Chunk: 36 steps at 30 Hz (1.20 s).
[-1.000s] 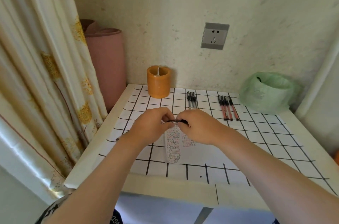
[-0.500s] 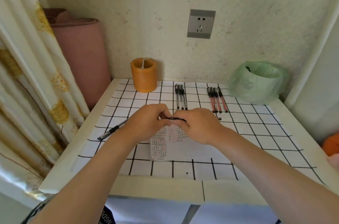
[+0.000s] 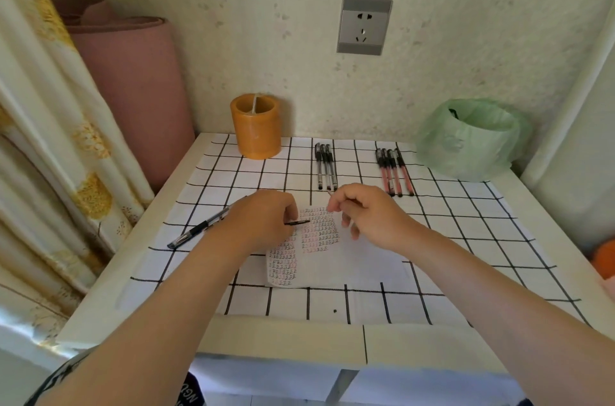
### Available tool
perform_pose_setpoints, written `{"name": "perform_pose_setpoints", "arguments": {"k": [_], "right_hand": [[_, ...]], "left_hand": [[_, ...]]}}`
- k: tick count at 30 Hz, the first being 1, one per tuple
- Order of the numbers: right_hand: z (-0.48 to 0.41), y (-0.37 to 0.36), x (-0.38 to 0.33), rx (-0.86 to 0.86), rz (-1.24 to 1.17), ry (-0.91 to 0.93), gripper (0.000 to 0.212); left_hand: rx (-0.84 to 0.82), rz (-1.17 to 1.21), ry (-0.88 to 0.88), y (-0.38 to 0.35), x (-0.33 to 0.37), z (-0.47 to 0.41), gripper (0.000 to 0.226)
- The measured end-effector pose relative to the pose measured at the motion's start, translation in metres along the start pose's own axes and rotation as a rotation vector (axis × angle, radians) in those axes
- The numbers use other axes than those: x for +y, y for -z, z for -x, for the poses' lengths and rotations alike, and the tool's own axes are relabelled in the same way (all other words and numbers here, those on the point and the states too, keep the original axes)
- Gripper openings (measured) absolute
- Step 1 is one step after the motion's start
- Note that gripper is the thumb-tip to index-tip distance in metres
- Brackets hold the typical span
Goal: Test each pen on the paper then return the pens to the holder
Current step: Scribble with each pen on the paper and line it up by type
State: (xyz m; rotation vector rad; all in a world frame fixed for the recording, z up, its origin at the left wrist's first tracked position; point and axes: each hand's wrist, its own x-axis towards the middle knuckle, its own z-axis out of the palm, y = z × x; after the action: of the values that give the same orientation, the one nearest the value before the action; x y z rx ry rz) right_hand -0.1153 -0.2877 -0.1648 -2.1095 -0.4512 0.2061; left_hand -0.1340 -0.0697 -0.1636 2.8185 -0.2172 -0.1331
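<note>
Your left hand (image 3: 263, 219) grips the pen (image 3: 298, 223), its tip over the paper (image 3: 319, 232). Your right hand (image 3: 359, 212) pinches what looks like its cap (image 3: 329, 193). Keep hold of the cap, scribble lightly on a blank patch, and recap before returning the pen to the holder (image 3: 256, 126).

Tiny handwritten rows on the paper (image 3: 361, 260) are too small to read.

Holder (image 3: 256, 129) left of pens (image 3: 326, 169)
</note>
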Motion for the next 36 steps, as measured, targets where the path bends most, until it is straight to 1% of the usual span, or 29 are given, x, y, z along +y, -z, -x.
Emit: {"name": "perform_pose_setpoints", "arguments": {"k": [3,4,6,8,10,11,13,15,16,22,25,28,32,36], "right_hand": [[-0.002,-0.001,0.001,0.014,-0.370,-0.083,0.051],[-0.002,0.000,0.002,0.014,-0.421,-0.089,0.053],[-0.003,0.000,0.003,0.032,-0.440,-0.071,0.053],[-0.002,0.000,0.005,0.055,-0.471,-0.056,0.040],[0.001,0.000,0.005,0.038,-0.531,-0.051,0.019],[0.003,0.000,0.005,0.020,-0.544,-0.055,0.016],[0.005,-0.001,0.006,-0.005,-0.507,-0.084,0.021],[0.007,-0.003,0.006,-0.022,-0.445,-0.108,0.029],[0.009,-0.005,0.006,-0.034,-0.418,-0.112,0.029],[0.013,-0.018,0.011,-0.095,-0.211,-0.083,0.012],[0.012,-0.022,0.013,-0.096,-0.151,-0.038,0.015],[0.009,-0.021,0.012,-0.079,-0.137,-0.004,0.018],[0.008,-0.018,0.011,-0.108,-0.159,-0.001,0.014],[0.010,-0.021,0.015,-0.104,-0.148,0.032,0.014]], "left_hand": [[-0.010,0.039,-0.068,-0.004,0.003,-0.004,0.027],[-0.005,0.055,-0.096,-0.005,0.004,-0.006,0.028],[-0.005,0.063,-0.142,-0.010,0.007,-0.008,0.032],[-0.026,0.045,-0.177,-0.014,0.008,-0.010,0.040],[-0.064,-0.014,-0.215,-0.015,0.009,-0.011,0.045],[-0.083,-0.066,-0.233,-0.015,0.010,-0.011,0.046],[-0.104,-0.150,-0.255,-0.015,0.010,-0.012,0.048],[-0.105,-0.168,-0.248,-0.014,0.010,-0.013,0.049],[-0.105,-0.159,-0.239,-0.013,0.010,-0.013,0.050],[-0.098,-0.048,-0.206,-0.011,0.006,-0.013,0.052],[-0.091,0.036,-0.200,-0.013,0.007,-0.015,0.049],[-0.076,0.070,-0.190,-0.017,0.011,-0.017,0.054],[-0.062,0.040,-0.203,-0.023,0.011,-0.021,0.065],[-0.072,0.059,-0.219,-0.022,0.007,-0.025,0.066]]}}
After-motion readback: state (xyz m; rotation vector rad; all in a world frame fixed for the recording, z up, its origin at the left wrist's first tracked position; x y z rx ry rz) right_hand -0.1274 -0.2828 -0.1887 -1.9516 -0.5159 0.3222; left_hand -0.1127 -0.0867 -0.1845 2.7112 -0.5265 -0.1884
